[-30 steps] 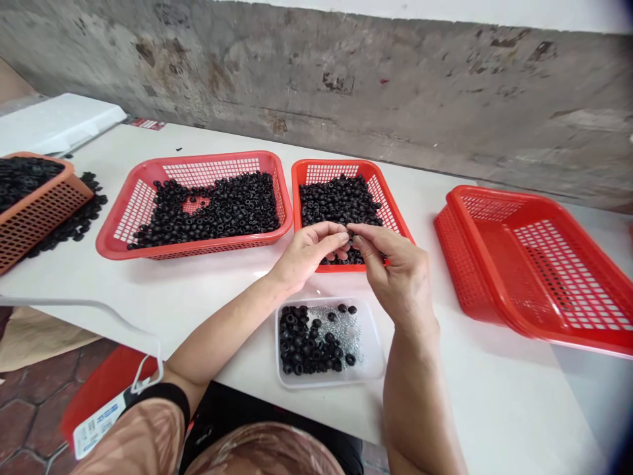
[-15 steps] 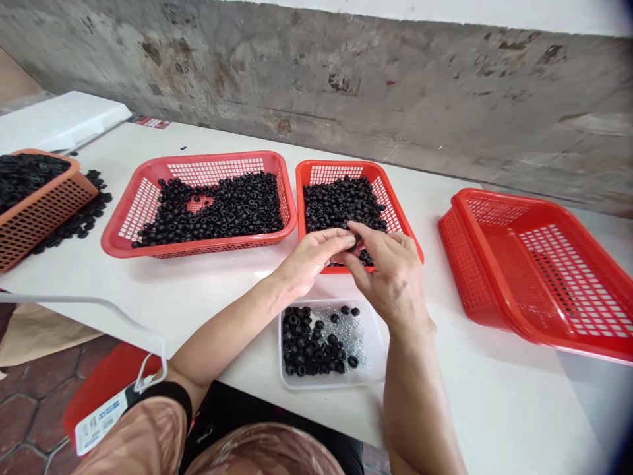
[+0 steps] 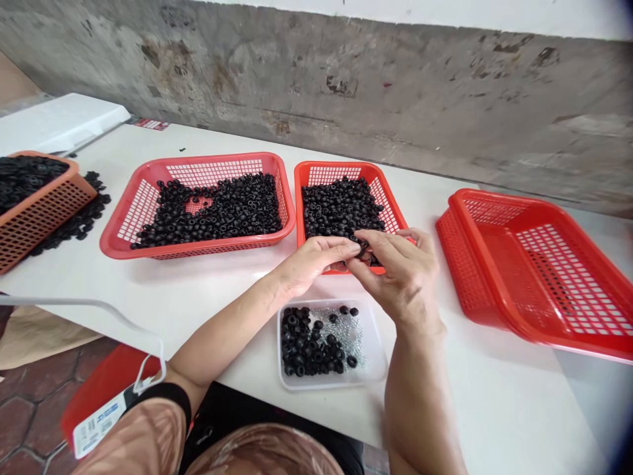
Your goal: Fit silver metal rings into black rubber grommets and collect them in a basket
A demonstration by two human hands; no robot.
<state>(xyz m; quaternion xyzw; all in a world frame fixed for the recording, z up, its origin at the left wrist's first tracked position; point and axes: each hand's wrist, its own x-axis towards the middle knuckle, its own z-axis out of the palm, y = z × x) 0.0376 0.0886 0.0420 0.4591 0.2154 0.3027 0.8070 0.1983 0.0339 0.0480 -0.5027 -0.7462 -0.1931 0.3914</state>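
My left hand [image 3: 312, 262] and my right hand [image 3: 400, 270] meet fingertip to fingertip over the near rim of a small red basket [image 3: 316, 173] filled with black rings [image 3: 336, 204]. Both pinch a small black ring [image 3: 363, 249] between them. Just below my hands a clear plastic tray [image 3: 373, 356] holds more black rings [image 3: 306, 343] on its left and tiny clear beads [image 3: 346, 330] on its right.
A wider red basket [image 3: 143, 191] of black rings stands to the left. An orange basket [image 3: 44, 204] with rings spilled beside it sits at the far left. Stacked empty red baskets [image 3: 539, 264] lie on the right. A concrete wall [image 3: 346, 86] backs the white table [image 3: 494, 396].
Both hands stayed together at the small basket's near rim. My right hand rolled, its fingers now curled higher, and the pinch shifted slightly right.
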